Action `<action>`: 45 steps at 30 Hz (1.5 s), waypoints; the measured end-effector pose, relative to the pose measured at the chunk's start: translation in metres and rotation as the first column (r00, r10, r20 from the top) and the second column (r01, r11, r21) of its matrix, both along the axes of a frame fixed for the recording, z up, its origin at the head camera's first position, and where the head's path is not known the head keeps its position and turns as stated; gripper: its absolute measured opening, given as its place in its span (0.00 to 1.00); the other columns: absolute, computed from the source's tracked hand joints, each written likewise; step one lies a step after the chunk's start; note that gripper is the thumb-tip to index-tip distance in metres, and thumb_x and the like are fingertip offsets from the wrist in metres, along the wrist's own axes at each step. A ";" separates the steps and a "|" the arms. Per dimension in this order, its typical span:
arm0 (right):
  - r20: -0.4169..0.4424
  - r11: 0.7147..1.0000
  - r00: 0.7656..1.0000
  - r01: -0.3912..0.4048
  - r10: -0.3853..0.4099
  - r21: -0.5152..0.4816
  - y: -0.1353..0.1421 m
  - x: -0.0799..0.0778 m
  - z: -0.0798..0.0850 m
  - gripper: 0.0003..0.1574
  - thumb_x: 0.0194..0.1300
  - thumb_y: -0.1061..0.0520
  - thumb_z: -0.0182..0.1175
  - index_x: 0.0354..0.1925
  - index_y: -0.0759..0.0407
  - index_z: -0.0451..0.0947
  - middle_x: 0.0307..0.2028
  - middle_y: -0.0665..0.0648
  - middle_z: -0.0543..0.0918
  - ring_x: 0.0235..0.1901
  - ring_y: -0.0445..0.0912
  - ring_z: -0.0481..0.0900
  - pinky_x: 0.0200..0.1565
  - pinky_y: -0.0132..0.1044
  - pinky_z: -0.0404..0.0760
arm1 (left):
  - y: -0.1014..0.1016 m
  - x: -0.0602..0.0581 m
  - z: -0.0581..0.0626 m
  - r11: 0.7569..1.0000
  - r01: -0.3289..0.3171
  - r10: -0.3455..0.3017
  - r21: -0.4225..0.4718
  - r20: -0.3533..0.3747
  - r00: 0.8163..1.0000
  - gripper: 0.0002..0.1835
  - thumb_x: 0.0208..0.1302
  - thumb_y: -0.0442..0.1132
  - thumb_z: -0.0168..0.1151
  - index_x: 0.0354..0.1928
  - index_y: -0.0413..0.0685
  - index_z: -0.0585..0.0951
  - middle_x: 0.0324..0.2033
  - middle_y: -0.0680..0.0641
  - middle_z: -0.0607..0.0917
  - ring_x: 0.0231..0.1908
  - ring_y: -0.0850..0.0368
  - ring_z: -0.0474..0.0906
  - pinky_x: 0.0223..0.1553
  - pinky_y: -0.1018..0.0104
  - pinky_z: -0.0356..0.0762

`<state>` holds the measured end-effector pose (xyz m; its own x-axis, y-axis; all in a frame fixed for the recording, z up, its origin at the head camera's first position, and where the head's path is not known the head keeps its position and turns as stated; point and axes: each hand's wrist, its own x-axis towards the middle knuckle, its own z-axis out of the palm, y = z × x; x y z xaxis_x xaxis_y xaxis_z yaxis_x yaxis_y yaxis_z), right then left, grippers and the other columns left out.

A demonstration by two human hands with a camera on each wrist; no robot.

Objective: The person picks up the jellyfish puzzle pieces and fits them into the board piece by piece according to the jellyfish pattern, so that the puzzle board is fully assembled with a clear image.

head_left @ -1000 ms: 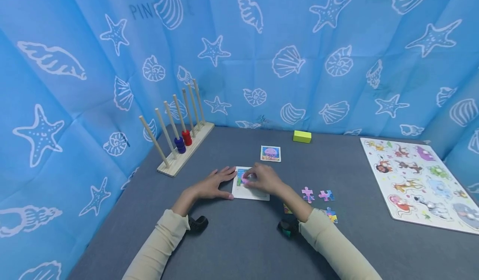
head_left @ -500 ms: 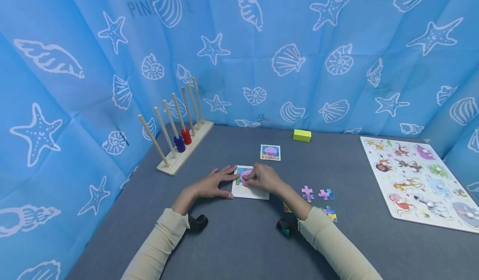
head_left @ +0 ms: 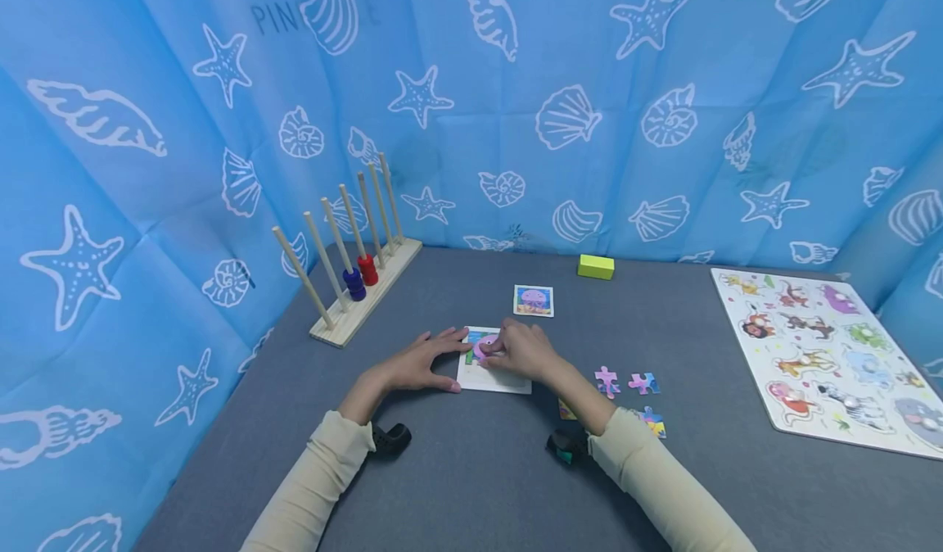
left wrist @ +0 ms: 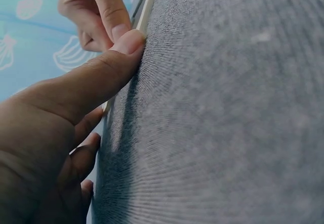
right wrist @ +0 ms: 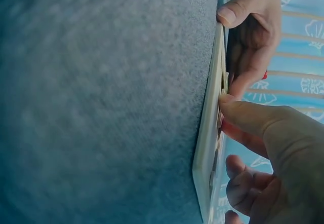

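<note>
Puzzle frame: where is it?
In the head view, below centre, the puzzle frame lies under the right hand, left hand at its left edge, picture card beyond.

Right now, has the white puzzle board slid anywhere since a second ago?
No. In the head view, the puzzle board hasn't visibly slid either way: it lies in the same spot, to the right of the wooden stand.
</note>
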<state>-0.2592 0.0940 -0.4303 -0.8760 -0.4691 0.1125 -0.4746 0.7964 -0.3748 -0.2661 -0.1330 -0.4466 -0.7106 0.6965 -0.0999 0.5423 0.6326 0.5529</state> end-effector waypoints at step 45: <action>0.225 0.995 0.970 0.095 -0.087 -0.023 0.145 0.040 0.008 0.27 0.49 0.49 0.69 0.46 0.59 0.78 0.31 0.54 0.72 0.30 0.44 0.67 0.30 0.34 0.65 | 0.002 -0.001 0.000 0.999 0.020 -0.020 -0.032 -0.015 1.000 0.38 0.54 0.55 0.64 0.66 0.56 0.63 0.71 0.50 0.51 0.72 0.47 0.41 0.67 0.39 0.35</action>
<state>-0.2190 0.2392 -0.4222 -0.9194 -0.3857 -0.0765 -0.3021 0.8174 -0.4905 -0.2667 -0.1314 -0.4464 -0.6981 0.7073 -0.1114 0.5633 0.6386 0.5243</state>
